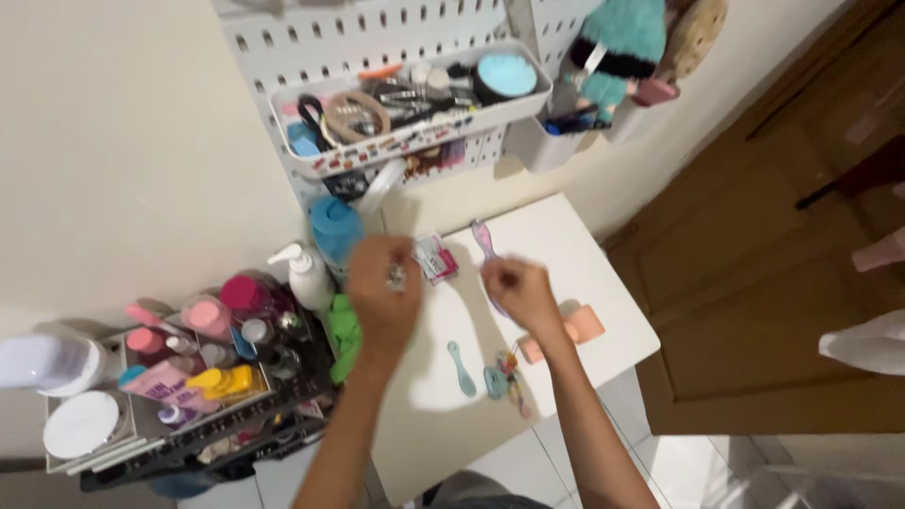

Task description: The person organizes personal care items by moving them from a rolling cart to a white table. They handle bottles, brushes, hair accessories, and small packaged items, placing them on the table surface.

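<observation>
My left hand [385, 294] is closed around a small shiny object [396, 276] above the white table [603, 283], close to a small pink-and-white packet [436, 257]. My right hand [517, 292] is shut on the handle of a pink and purple hairbrush [485, 241], whose head points toward the wall. In front of my hands, a small teal brush [461, 368] and a cluster of coloured hair clips [507, 375] lie on the table. A peach-coloured block [583, 326] sits just right of my right wrist.
A white pegboard [396, 28] carries a tray [311, 155] of hair ties and clips. A blue-capped bottle [335, 229] and a white pump bottle [304, 273] stand at the table's back left. A cart [217, 415] of cosmetics sits left; a brown door [782, 283] is right.
</observation>
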